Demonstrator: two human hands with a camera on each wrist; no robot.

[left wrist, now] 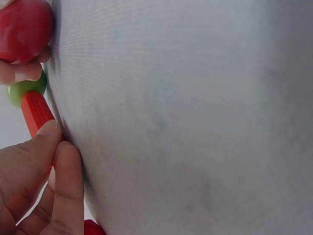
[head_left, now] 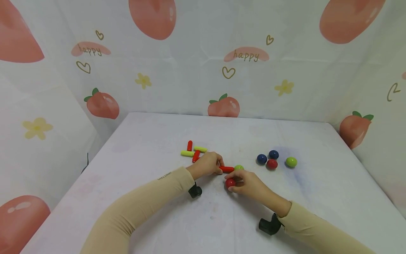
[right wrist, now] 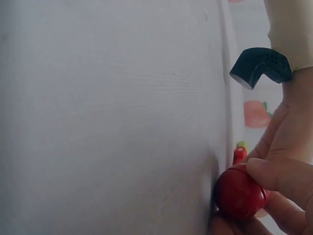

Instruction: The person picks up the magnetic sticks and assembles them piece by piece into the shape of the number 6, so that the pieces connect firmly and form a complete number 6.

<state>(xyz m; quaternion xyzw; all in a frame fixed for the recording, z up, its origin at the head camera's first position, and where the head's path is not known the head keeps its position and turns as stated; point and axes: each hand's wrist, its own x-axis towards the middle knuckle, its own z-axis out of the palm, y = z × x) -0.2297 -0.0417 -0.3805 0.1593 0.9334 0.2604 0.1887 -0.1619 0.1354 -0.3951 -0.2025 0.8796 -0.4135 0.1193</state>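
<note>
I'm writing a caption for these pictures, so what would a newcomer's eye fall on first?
Probably the left hand pinching a red stick, with a green ball at its end, near the middle of the white table, and the right hand holding a red ball close by. Next come the large fruits printed across the backdrop, then four loose balls off to the right.

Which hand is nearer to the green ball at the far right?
Right. The right hand is left of the green ball, lower in the head view; the left hand is farther left.
</note>
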